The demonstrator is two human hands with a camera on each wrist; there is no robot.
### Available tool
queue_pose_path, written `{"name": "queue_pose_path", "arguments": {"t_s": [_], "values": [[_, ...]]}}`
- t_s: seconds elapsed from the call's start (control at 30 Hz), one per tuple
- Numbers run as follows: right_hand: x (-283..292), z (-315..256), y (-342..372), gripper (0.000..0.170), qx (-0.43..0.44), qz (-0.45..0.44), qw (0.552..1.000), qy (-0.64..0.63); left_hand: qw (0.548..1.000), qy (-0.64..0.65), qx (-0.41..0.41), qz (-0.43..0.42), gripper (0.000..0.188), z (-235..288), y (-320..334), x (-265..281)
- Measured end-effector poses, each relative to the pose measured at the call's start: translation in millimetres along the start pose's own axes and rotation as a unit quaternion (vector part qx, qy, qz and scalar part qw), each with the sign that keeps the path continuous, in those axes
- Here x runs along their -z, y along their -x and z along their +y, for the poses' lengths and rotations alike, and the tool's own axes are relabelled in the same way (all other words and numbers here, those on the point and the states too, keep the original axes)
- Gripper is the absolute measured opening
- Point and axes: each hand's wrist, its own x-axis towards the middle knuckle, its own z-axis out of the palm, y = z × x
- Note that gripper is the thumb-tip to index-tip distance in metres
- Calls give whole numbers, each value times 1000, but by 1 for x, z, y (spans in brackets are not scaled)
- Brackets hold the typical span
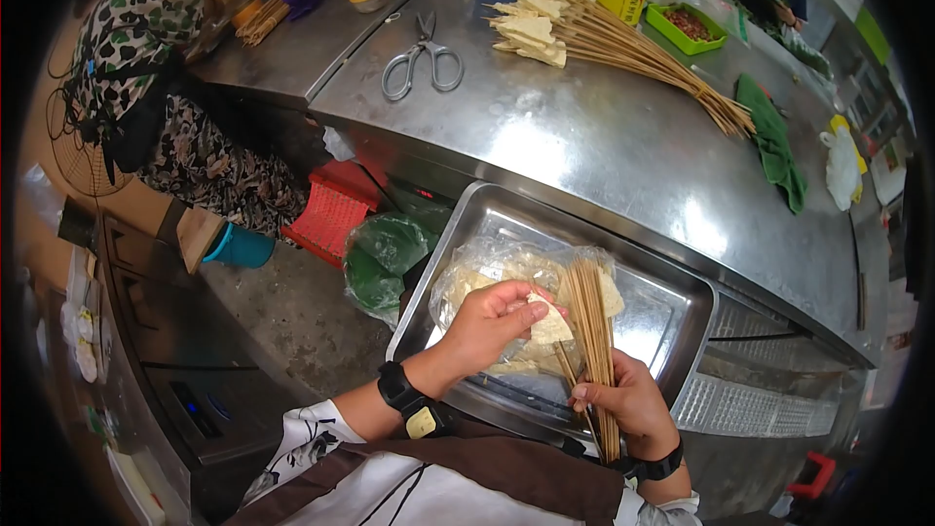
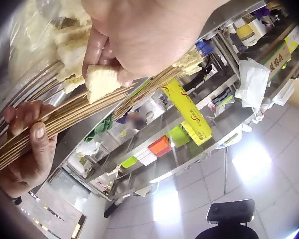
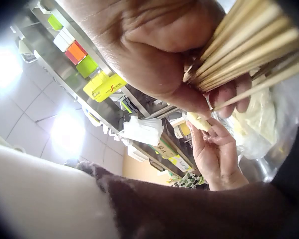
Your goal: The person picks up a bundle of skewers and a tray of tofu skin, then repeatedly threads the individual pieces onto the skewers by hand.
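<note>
In the head view my left hand (image 1: 487,329) pinches a flat, pale yellow folded piece of food (image 1: 551,327) between thumb and fingers. It looks like bean curd sheet. Beside it, my right hand (image 1: 633,399) grips a thick bundle of bamboo skewers (image 1: 590,307) pointing away from me. One skewer (image 1: 565,363) stands apart from the bundle under the right thumb, its tip at the pale piece. The left wrist view shows the pale piece (image 2: 102,83) close over the skewers. Below both hands, a metal tray (image 1: 672,331) contains more pale pieces in a clear plastic bag (image 1: 450,284).
On the steel counter (image 1: 438,136) lie scissors (image 1: 425,60), loaded skewers (image 1: 662,56) with pale pieces at their ends, and a green cloth (image 1: 776,146). A green-lined bin (image 1: 375,268) and red basket (image 1: 333,219) are left of the tray. Someone in camouflage (image 1: 146,54) is at the far left.
</note>
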Motion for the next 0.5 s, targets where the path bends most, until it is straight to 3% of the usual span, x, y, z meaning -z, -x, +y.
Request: {"name": "queue_pose_path", "arguments": {"t_s": [0.2, 0.3, 0.37, 0.4, 0.43, 0.47, 0.5], "values": [[-1, 0, 6, 25, 55, 61, 996, -30, 1000, 11, -22, 18, 21, -10, -1, 7], [6, -3, 6, 21, 44, 10, 997, -56, 998, 37, -39, 37, 20, -6, 4, 10], [7, -2, 5, 20, 52, 17, 996, -65, 984, -129, -35, 114, 22, -4, 8, 18], [6, -2, 5, 19, 53, 16, 996, -71, 984, -130, -36, 115, 22, 0, 13, 22], [5, -3, 5, 18, 53, 15, 995, -78, 934, -325, -115, 89, 26, 7, 19, 24], [5, -4, 5, 18, 53, 15, 995, -79, 840, -505, -189, 58, 29, 12, 22, 26], [5, -5, 5, 17, 46, 20, 996, -70, 840, -506, -189, 57, 29, 13, 24, 27]]}}
